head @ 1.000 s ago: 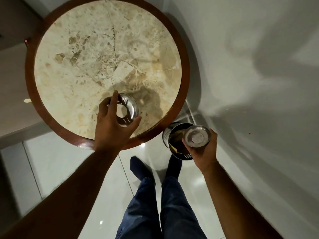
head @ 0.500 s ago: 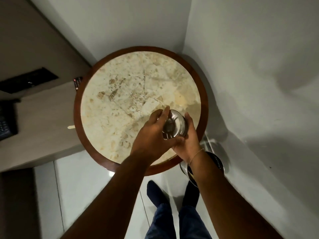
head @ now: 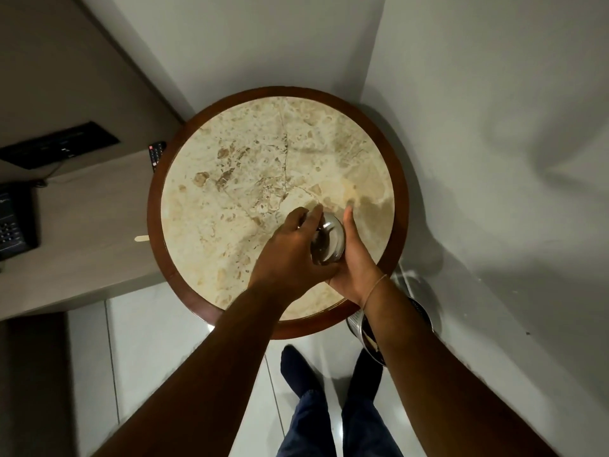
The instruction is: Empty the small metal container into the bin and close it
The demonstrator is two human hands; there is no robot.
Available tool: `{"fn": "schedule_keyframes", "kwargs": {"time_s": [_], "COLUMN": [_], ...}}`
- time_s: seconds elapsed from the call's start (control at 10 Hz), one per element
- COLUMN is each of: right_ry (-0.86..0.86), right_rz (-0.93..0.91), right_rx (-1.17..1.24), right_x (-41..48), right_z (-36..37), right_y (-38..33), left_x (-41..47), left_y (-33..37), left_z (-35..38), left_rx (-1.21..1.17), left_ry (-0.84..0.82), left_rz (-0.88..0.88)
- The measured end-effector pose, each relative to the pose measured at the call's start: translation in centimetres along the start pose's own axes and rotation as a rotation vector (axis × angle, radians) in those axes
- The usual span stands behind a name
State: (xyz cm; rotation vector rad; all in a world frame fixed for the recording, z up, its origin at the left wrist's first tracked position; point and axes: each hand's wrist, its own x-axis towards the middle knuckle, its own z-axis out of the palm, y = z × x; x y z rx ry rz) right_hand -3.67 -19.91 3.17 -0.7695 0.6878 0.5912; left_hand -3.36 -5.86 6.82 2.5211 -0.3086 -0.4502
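Observation:
The small metal container (head: 329, 240) is a shiny steel piece held between both hands above the round marble table (head: 263, 159). My left hand (head: 290, 255) grips its top from the left, where the lid part sits. From the right and below, my right hand (head: 354, 262) cups the container. How the lid sits on it is hidden by my fingers. The bin (head: 361, 324), a round steel one with dark contents, stands on the floor at the table's right edge, mostly hidden under my right forearm.
The table fills a corner between two white walls. A grey counter (head: 82, 225) at the left carries a remote (head: 156, 153) and a black telephone (head: 13, 222). My feet (head: 296, 371) stand on glossy floor tiles below the table.
A second ago my right hand held the container over the bin and my left held the lid on the table. Both hands have come together over the table, joining the two pieces.

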Motion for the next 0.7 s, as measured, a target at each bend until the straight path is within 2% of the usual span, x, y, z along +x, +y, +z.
{"fn": "schedule_keyframes", "kwargs": {"time_s": [0.1, 0.2, 0.3, 0.4, 0.5, 0.6, 0.7], "right_ry": [-0.028, 0.138, 0.308, 0.386, 0.426, 0.508, 0.555], "right_rz": [0.014, -0.047, -0.168, -0.263, -0.3, -0.322, -0.421], "right_rx": [-0.123, -0.4, -0.55, -0.412, -0.413, -0.425, -0.586], "right_x": [0.4, 1.0, 1.7, 1.3, 0.4, 0.0, -0.7], "right_z": [0.4, 0.9, 0.0, -1.6, -3.5, -5.0, -5.1], "right_y": [0.1, -0.2, -0.1, 0.3, 1.3, 2.3, 2.7], "left_x": [0.5, 1.7, 3.6, 5.6, 6.8, 7.3, 6.1], "left_y": [-1.0, -2.6, -5.2, -7.4, -8.4, -8.3, -8.0], "left_z": [0.5, 0.9, 1.0, 1.0, 2.0, 2.0, 2.4], "left_rx": [0.055, 0.097, 0.107, 0.137, 0.148, 0.135, 0.09], "left_ry": [0.029, 0.05, 0.085, 0.108, 0.129, 0.135, 0.118], "left_rz": [-0.044, -0.124, -0.257, -0.337, -0.372, -0.425, -0.435]}}
